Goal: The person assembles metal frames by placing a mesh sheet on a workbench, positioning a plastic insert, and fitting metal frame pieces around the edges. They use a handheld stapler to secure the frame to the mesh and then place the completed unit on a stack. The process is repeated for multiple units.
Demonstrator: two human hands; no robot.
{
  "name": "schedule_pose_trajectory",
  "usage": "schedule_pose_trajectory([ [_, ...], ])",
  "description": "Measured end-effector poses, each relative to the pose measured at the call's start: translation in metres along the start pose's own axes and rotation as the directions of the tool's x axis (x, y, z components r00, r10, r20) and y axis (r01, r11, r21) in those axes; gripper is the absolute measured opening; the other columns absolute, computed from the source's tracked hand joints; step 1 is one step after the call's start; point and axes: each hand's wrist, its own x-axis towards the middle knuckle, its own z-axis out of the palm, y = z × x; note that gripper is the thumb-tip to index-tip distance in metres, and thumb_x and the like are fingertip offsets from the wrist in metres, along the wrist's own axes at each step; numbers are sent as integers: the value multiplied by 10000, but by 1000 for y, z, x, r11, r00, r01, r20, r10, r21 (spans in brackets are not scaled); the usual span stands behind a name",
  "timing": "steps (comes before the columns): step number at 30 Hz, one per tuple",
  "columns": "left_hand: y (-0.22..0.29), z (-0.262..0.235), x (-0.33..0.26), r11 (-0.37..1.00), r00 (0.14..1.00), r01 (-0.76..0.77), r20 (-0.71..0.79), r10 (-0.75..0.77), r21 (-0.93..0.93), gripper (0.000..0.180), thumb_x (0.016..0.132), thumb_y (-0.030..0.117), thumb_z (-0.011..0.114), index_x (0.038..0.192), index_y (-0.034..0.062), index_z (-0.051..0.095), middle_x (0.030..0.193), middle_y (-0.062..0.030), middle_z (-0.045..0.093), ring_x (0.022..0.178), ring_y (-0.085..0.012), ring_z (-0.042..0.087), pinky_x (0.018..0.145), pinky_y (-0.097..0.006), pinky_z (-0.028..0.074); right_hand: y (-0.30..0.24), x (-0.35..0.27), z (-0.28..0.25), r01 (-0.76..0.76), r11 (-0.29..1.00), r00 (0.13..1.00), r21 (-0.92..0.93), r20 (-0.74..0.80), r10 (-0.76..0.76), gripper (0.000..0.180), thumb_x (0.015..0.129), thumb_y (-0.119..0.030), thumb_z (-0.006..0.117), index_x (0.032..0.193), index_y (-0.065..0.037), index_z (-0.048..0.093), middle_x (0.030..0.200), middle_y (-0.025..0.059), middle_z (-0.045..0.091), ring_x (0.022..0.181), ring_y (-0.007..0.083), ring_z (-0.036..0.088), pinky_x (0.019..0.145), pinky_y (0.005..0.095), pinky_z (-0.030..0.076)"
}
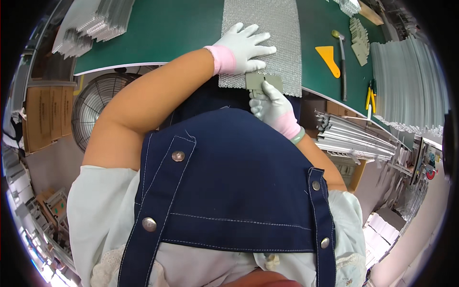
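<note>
A silvery honeycomb-textured sheet [282,28] lies lengthwise on the green tabletop [179,28], its near end reaching over the front edge. My left hand [245,48], in a white glove with a pink cuff, rests flat on this sheet with fingers spread. My right hand [275,107], gloved the same way, grips a flat grey-green plate [257,82] between thumb and fingers. The plate has a small slot and a toothed edge, and lies against the sheet's near end. Part of the plate is hidden by the thumb.
Right of the sheet are a yellow scraper [327,58], a black-handled hammer [343,71], yellow-handled pliers [371,98] and several toothed plates [359,43]. Silvery strips are stacked at right [406,83] and far left [103,21]. A fan [91,107] stands below the table's left side.
</note>
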Motion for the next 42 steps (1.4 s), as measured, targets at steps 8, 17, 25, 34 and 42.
schedule_pose_trajectory([
  [8,17,3,-10,1000,1000,2,-13,-2,-6,536,956,467,525,1459,287,480,1565,-97,376,1461,-362,290,1182,-561,208,30,13,-34,243,924,969,-296,107,-221,468,991,-426,597,1188,-2,577,916,143,676,713,167,643,630,265,514],
  [17,19,-1,-3,1000,999,-11,30,11,14,548,956,460,516,1468,270,471,1574,-112,365,1472,-382,264,1186,-571,185,28,20,-35,209,945,978,-253,54,-202,443,994,-395,607,1206,-10,550,963,169,666,754,176,635,674,276,533],
  [25,24,-13,-6,996,999,43,-18,-42,76,541,962,396,522,1468,212,469,1525,-147,419,1414,-424,331,1145,-569,228,17,15,-38,113,993,964,-45,248,-99,426,1001,-333,606,1242,11,534,1051,147,656,863,214,659,788,327,560],
  [34,28,4,-9,991,995,87,-53,-82,99,524,982,387,471,1476,213,444,1529,-140,411,1413,-399,344,1133,-589,238,21,16,-30,280,960,949,0,153,-277,349,1019,-255,574,1238,12,532,1034,134,649,878,233,661,742,341,562],
  [42,20,5,21,981,983,166,60,-173,100,560,1001,451,427,1518,241,375,1579,-117,343,1461,-378,277,1147,-607,203,-7,14,-13,355,935,933,28,60,-356,311,1018,-281,570,1196,-27,544,1000,111,639,790,214,651,671,312,551],
])
